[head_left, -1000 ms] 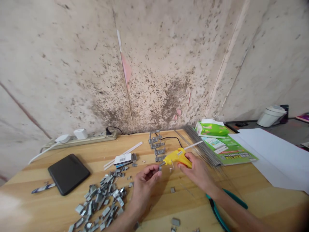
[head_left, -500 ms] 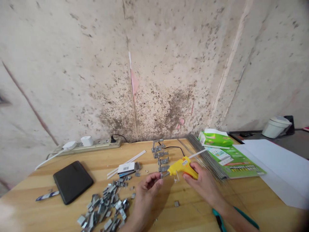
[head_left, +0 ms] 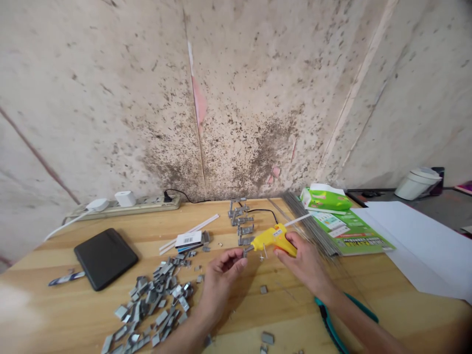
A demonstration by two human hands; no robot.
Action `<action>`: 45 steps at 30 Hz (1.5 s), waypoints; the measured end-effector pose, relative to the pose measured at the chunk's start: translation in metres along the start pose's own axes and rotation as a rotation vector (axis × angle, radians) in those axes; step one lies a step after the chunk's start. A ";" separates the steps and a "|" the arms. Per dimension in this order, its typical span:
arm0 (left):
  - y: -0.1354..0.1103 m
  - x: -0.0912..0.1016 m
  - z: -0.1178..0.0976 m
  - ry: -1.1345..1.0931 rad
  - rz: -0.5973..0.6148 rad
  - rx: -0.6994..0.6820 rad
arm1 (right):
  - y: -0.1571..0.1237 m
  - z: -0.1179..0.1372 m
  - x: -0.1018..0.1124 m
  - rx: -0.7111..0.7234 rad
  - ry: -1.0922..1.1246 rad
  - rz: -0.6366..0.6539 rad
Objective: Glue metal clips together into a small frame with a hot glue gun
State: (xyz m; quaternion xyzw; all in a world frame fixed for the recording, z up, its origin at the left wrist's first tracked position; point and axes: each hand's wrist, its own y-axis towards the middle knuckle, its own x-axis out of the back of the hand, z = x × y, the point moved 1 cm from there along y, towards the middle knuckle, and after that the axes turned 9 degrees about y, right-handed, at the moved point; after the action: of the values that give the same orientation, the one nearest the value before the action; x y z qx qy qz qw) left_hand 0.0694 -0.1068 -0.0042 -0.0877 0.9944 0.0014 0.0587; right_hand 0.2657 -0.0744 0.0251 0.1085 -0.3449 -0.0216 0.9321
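My right hand (head_left: 302, 255) is wrapped round the handle of a yellow hot glue gun (head_left: 268, 238), and a white glue stick (head_left: 298, 220) sticks out of its back. The gun's nozzle points left, at a small grey metal piece (head_left: 249, 249) pinched in my left hand (head_left: 224, 268). Whether nozzle and piece touch, I cannot tell. Just behind stands a row of grey metal pieces joined together (head_left: 243, 228). Left of my left hand spreads a pile of loose grey metal pieces (head_left: 158, 295).
At the left lie a black tablet-like slab (head_left: 105, 258) and a pen (head_left: 66, 279). A power strip (head_left: 147, 209) runs along the wall. Thin metal rods (head_left: 311, 223), a green tissue pack (head_left: 326, 199) and white paper (head_left: 416, 246) lie right. Teal-handled pliers (head_left: 328, 327) rest under my right forearm.
The camera has tilted down a little, so the table shows higher and more of its front is in view. Both hands keep their hold, the nozzle still by the metal piece.
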 end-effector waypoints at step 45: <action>0.001 0.002 0.010 -0.142 0.076 0.080 | -0.001 -0.002 -0.003 0.021 0.075 -0.037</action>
State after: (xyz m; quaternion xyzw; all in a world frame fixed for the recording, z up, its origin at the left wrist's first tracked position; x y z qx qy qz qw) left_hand 0.0688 -0.1064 -0.0146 -0.0470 0.9896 -0.0300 0.1326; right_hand 0.2647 -0.0747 0.0215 0.1253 -0.3080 -0.0310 0.9426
